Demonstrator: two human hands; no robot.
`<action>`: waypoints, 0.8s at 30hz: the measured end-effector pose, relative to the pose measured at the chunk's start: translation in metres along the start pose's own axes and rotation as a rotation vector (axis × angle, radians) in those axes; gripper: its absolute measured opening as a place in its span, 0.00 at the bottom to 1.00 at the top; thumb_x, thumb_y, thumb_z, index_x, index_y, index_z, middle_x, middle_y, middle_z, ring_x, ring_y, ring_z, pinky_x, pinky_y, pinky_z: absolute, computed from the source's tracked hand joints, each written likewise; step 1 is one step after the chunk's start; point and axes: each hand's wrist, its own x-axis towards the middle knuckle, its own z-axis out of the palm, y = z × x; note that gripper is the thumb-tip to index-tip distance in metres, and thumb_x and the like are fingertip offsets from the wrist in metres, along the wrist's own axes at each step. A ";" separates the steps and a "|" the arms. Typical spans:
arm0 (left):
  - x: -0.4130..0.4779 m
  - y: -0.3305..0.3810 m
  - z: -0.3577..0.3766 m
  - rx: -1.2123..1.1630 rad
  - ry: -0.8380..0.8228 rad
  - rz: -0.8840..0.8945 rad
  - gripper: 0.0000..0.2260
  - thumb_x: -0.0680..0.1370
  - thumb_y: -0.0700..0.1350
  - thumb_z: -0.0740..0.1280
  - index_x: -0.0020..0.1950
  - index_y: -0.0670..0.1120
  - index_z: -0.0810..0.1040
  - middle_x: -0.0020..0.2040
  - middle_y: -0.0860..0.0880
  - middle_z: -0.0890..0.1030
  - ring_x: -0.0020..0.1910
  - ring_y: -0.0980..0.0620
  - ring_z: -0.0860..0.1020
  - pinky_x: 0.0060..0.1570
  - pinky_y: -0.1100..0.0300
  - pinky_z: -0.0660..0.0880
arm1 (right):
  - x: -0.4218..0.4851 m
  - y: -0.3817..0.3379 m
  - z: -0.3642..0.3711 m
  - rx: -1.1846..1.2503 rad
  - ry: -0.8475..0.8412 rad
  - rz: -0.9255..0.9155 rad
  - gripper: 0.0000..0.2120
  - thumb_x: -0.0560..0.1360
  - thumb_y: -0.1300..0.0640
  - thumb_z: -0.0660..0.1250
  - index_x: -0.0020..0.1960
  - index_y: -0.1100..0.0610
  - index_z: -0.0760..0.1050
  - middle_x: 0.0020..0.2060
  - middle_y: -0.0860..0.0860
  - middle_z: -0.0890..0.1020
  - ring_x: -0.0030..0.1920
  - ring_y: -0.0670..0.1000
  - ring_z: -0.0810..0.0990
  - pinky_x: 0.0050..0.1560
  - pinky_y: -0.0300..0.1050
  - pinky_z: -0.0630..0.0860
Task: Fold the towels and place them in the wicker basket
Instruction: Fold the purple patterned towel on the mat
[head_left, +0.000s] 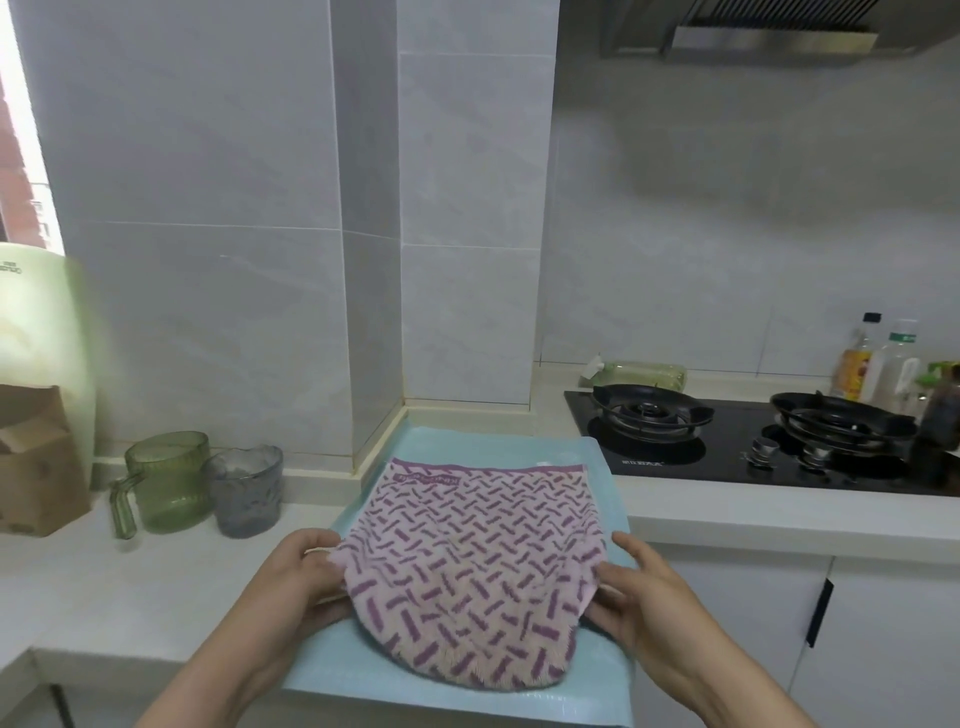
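Head view: at 9 o'clock, on the frame's edge, a pale green appliance (36, 332) stands behind a brown paper bag (36, 467) on the white worktop (130, 587). At the bag's 3 o'clock sits a see-through green mug (169, 483), and just beside it, again at 3 o'clock, a smoky grey cup (247, 491). Both stand upright; I cannot tell whether either holds anything.

Toward 6 o'clock the left grip (296, 577), a bare hand, curls its fingers round the left edge of the towel (467, 561). The towel, pink with purple dashes, lies on a blue mat (374, 680). Its far hem rests flat at 12 o'clock, and its near part is lifted, sagging in a rounded fold. At the towel's 3 o'clock the right grip (639, 592) pinches the right edge, with its fingertips tucked under the cloth.

At 2 o'clock a black hob (727, 447) carries two burners. Behind it a bottle (639, 374) lies on its side, holding pale yellow liquid. At the far right stand upright bottles (878, 364), one holding amber liquid.
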 end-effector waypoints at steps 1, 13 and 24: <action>-0.001 -0.002 -0.002 0.001 -0.051 -0.012 0.21 0.69 0.27 0.68 0.59 0.41 0.72 0.52 0.35 0.82 0.50 0.35 0.82 0.54 0.43 0.78 | -0.003 0.002 0.001 -0.006 -0.047 0.025 0.19 0.76 0.76 0.59 0.63 0.62 0.68 0.50 0.65 0.84 0.52 0.65 0.84 0.52 0.58 0.82; -0.014 0.003 -0.004 0.381 0.010 0.160 0.11 0.77 0.37 0.69 0.56 0.50 0.76 0.41 0.39 0.82 0.45 0.43 0.83 0.56 0.42 0.77 | -0.015 0.011 -0.001 -0.388 0.132 -0.093 0.08 0.81 0.65 0.60 0.49 0.66 0.77 0.39 0.59 0.86 0.34 0.53 0.84 0.36 0.42 0.82; -0.028 0.001 -0.019 0.125 0.023 0.091 0.11 0.80 0.34 0.63 0.59 0.44 0.74 0.39 0.44 0.83 0.33 0.49 0.75 0.32 0.58 0.67 | -0.024 0.003 -0.024 -0.278 0.240 -0.067 0.13 0.83 0.60 0.58 0.53 0.65 0.78 0.45 0.60 0.86 0.49 0.59 0.84 0.47 0.48 0.81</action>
